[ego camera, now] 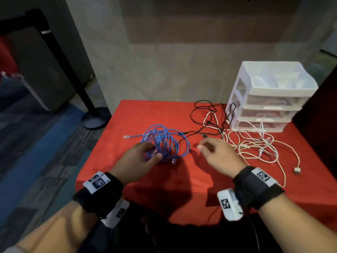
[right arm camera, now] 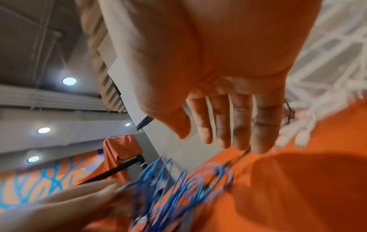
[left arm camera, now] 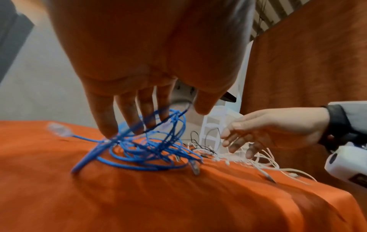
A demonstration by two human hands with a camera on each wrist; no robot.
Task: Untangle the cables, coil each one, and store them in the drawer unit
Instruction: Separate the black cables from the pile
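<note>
Head view: my left hand (ego camera: 135, 160) is on the blue cable (ego camera: 165, 143), a loose tangled bundle mid-table toward the left edge. Fingers reach into the loops, thumb on the near side. Looks like a light hold, can't confirm a firm one. My right hand (ego camera: 218, 155) hovers just right of the bundle, fingers relaxed, holding nothing. Drawer unit (ego camera: 269, 95) sits at the far right corner, all drawers closed. Black cable (ego camera: 207, 114) and white cables (ego camera: 255, 145) lie snarled in front of it, one white loop against the bottom drawer.

Left wrist view: fingers (left arm camera: 127, 116) are nearly straight, threaded between blue loops, not curled round them. One clear plug (left arm camera: 57, 129) lies free toward the left edge.

Right wrist view: blurred. Palm open, fingers (right arm camera: 241, 125) extended, nothing in them.

Risks: black cable runs into the blue bundle, so lifting blue likely drags it along and tightens the snarl. Pulling a plug through loops could knot it. The red cloth (ego camera: 127, 115) may bunch up.

In the way: the cable pile blocks the bottom drawer.
</note>
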